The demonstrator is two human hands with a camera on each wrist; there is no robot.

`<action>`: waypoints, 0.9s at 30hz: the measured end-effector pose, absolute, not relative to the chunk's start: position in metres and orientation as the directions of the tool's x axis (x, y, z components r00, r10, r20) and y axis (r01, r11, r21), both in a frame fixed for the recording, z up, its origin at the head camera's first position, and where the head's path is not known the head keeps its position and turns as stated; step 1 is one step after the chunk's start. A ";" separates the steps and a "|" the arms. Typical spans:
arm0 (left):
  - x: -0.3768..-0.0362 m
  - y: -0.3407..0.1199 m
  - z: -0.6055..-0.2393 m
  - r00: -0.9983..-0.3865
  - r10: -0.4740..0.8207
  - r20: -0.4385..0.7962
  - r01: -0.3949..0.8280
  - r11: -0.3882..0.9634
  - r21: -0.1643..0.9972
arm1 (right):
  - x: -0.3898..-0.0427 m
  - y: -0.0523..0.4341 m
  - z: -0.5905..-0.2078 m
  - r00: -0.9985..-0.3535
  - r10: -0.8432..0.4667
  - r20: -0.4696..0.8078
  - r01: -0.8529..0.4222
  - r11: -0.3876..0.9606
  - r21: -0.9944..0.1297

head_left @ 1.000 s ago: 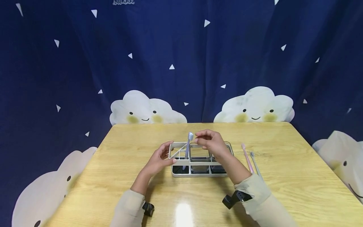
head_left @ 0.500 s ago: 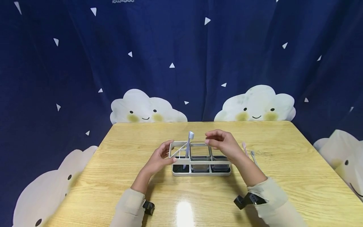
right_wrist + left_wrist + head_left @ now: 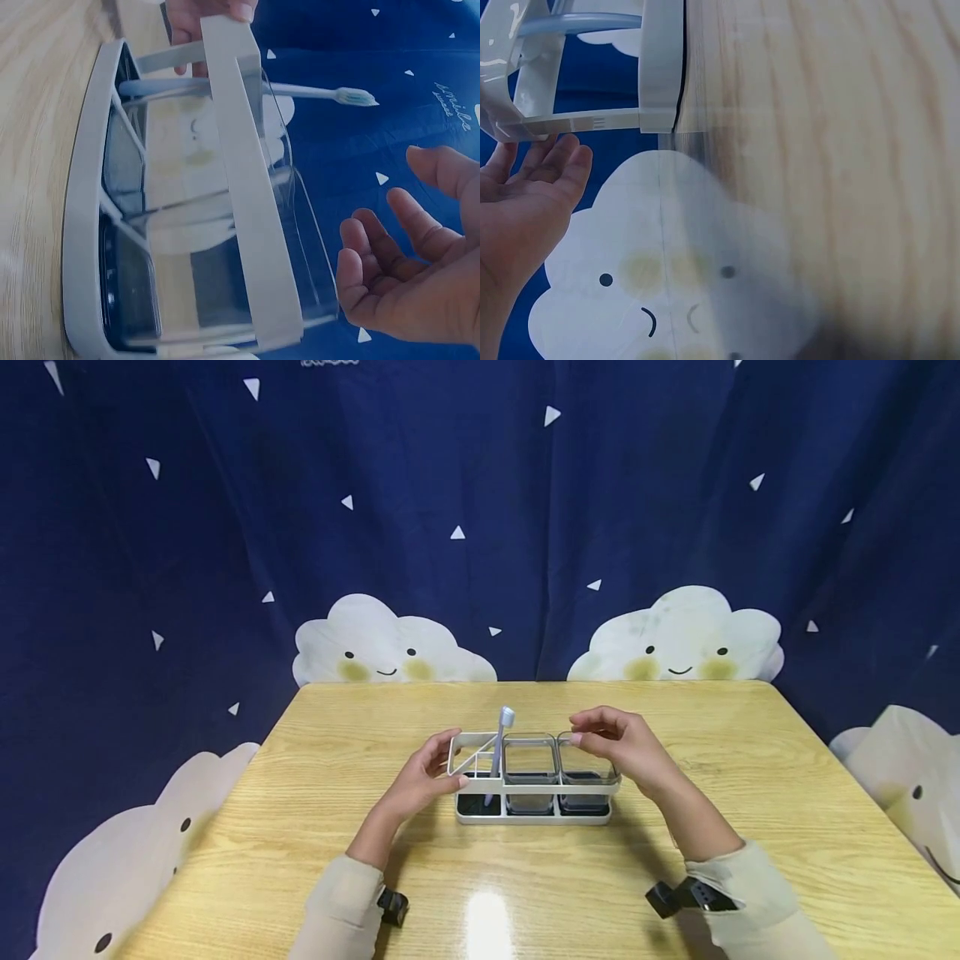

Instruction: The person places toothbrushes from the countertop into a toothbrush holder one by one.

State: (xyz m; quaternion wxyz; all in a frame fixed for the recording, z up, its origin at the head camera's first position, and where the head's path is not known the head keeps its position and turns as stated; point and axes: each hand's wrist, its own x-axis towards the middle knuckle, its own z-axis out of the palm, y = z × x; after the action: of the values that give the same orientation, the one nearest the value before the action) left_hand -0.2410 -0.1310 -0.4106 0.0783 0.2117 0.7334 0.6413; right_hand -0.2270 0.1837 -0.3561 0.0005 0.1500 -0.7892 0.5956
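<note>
Two hands: both were at a white rack (image 3: 534, 789) near the middle of a wooden table (image 3: 750, 827).
Left hand (image 3: 420, 781): it rested against the rack's left end, thumb on the top rail, fingers loosely extended along the frame and not curled round it.
Right hand (image 3: 622, 747): it hovered over the rack's right end with relaxed, slightly bent fingers, holding nothing; in the right wrist view the fingers (image 3: 390, 247) were spread, close to the rim of the end cup but apart from it.
Rack: it stood upright with three compartments in a row.
Toothbrush (image 3: 498, 752): it stood tilted in the left compartment, head uppermost.
Clear cups (image 3: 530, 768): two, one in the middle compartment and one in the right.
Backdrop: a dark blue curtain (image 3: 480, 527) with white clouds and triangles.
</note>
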 end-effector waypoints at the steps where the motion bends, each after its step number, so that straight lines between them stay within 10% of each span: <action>1: -0.241 -0.131 -0.410 -0.898 0.411 0.158 0.211 0.087 0.974 | -0.227 0.186 -0.356 -0.954 -0.237 0.182 -0.242 0.256 -0.936; 27: -0.243 -0.130 -0.413 -0.895 0.408 0.177 0.212 0.041 0.976 | -0.214 0.238 -0.367 -0.973 -0.170 0.154 -0.208 0.373 -0.904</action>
State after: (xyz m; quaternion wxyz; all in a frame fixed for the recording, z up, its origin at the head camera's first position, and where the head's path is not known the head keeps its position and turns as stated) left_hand -0.2427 -0.1304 -0.4131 0.0746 0.2162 0.7178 0.6577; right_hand -0.2138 0.2382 -0.3675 0.0175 0.1141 -0.8285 0.5480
